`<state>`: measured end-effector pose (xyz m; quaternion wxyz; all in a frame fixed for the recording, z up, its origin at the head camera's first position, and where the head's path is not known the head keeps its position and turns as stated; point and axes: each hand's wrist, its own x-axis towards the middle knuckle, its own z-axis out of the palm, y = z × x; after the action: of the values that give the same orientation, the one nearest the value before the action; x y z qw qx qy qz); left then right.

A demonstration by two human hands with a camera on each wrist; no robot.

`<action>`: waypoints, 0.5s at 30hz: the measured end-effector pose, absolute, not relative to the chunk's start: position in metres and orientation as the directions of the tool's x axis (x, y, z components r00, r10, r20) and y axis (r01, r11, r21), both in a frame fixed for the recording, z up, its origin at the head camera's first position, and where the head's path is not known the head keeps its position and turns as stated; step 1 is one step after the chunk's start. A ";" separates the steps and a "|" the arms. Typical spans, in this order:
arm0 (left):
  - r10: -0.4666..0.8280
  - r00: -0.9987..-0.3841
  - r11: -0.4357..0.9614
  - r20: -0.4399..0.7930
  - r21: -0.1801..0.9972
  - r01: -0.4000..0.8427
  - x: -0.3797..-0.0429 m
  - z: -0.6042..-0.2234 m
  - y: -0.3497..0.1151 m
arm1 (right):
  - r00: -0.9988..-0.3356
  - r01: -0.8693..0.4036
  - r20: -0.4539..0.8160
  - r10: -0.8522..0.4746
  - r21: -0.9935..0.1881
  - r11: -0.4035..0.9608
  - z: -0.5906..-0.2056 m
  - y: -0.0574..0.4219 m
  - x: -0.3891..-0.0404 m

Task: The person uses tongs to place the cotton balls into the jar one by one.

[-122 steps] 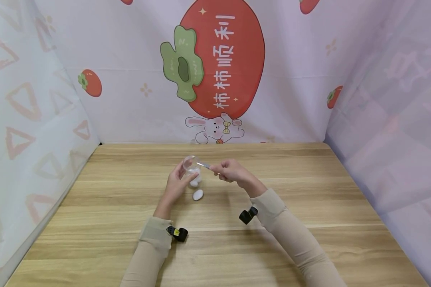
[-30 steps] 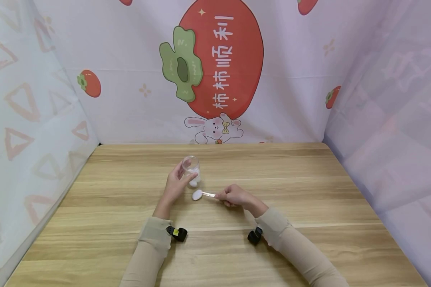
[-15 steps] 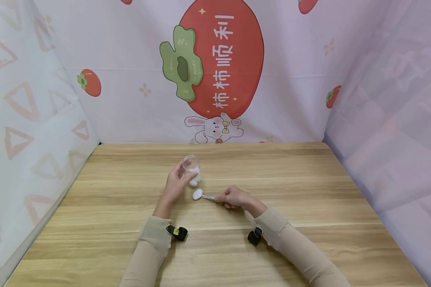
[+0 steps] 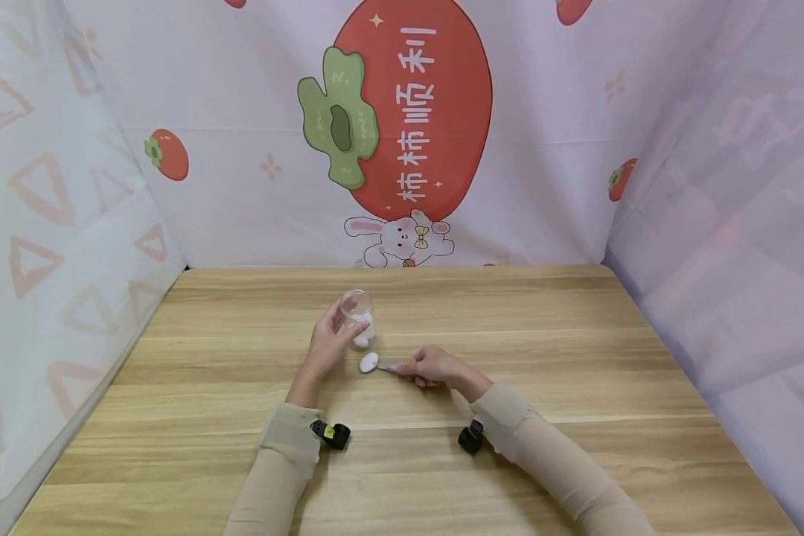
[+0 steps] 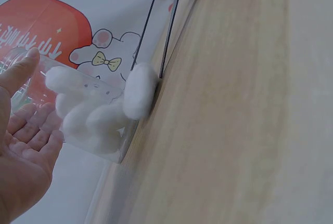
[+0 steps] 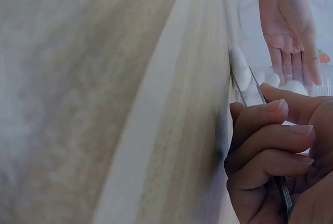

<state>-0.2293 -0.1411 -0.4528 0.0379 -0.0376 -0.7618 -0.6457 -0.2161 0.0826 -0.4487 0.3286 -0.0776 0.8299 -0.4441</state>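
Note:
A clear jar (image 4: pixel 357 313) with several white cotton balls (image 5: pixel 78 102) in it stands left of the table's middle. My left hand (image 4: pixel 328 342) holds it, thumb on the near side and fingers around the far side. A single cotton ball (image 4: pixel 369 362) lies on the wood just in front of the jar. My right hand (image 4: pixel 434 365) pinches metal tweezers (image 4: pixel 387 368) pointing left at this ball. In the left wrist view the tweezers' two arms (image 5: pixel 169 39) are spread, with their tips at the upper end of the loose cotton ball.
The wooden table (image 4: pixel 402 476) runs back to a printed cloth backdrop (image 4: pixel 241 208). Cloth walls (image 4: pixel 723 223) close off the left and right sides. Each sleeve cuff carries a small black camera (image 4: pixel 470 438).
Since the earliest frame, my right hand has brought the tweezers down from the jar's mouth to the loose cotton ball. In the last half second they shifted slightly left. My left hand stays put.

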 end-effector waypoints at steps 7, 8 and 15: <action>0.006 -0.997 0.151 0.080 0.985 0.080 -0.231 -0.453 -0.141 | -0.776 0.168 -0.489 -0.398 -0.769 0.617 -0.448 0.077 -0.219; 0.006 -0.997 0.153 0.079 0.985 0.079 -0.231 -0.453 -0.141 | -0.776 0.169 -0.492 -0.395 -0.766 0.620 -0.448 0.076 -0.219; 0.005 -0.994 0.179 0.109 0.978 0.108 -0.229 -0.452 -0.142 | -0.778 0.183 -0.500 -0.380 -0.759 0.624 -0.447 0.072 -0.220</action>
<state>-0.2293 -0.1419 -0.4523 0.0401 -0.0368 -0.7669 -0.6395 -0.2200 0.0725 -0.4468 0.3278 -0.0585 0.8394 -0.4296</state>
